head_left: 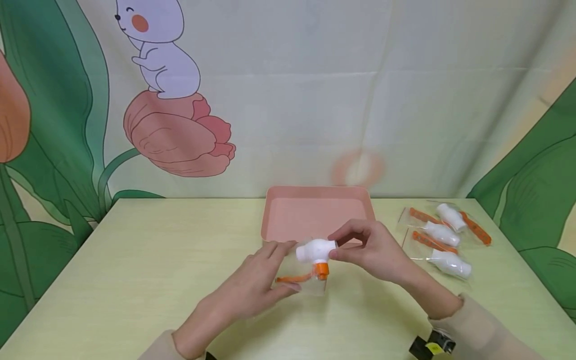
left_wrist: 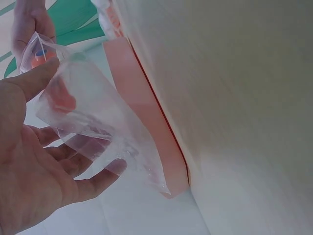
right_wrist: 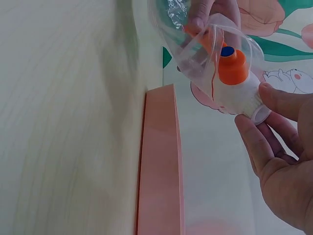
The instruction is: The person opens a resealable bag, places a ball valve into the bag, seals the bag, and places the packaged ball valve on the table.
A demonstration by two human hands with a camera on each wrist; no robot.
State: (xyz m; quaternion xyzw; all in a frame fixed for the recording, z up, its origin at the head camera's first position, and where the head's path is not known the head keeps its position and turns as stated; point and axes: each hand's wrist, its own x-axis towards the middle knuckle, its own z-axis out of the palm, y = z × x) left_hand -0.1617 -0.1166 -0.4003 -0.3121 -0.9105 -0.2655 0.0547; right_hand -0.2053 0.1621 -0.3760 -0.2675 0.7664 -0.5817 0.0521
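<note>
A white plastic ball valve (head_left: pixel 317 250) with an orange neck and a blue-topped stem (right_wrist: pixel 228 51) is held above the table, in front of the pink tray (head_left: pixel 315 205). My right hand (head_left: pixel 371 250) pinches one white end between thumb and fingers. Around the valve's orange part hangs a clear plastic bag (left_wrist: pixel 93 98), an orange handle (head_left: pixel 294 278) inside it. The left hand (head_left: pixel 252 282) holds this bag, its thumb on one side and fingers on the other. Whether the valve's far end lies inside the bag, I cannot tell.
On the table's right side lie several bagged white valves (head_left: pixel 451 264) with orange handles (head_left: pixel 476 228) beside them. The tray stands at the back edge, against a printed curtain (head_left: pixel 292 100). A small black camera (head_left: pixel 432 345) is strapped below the right wrist.
</note>
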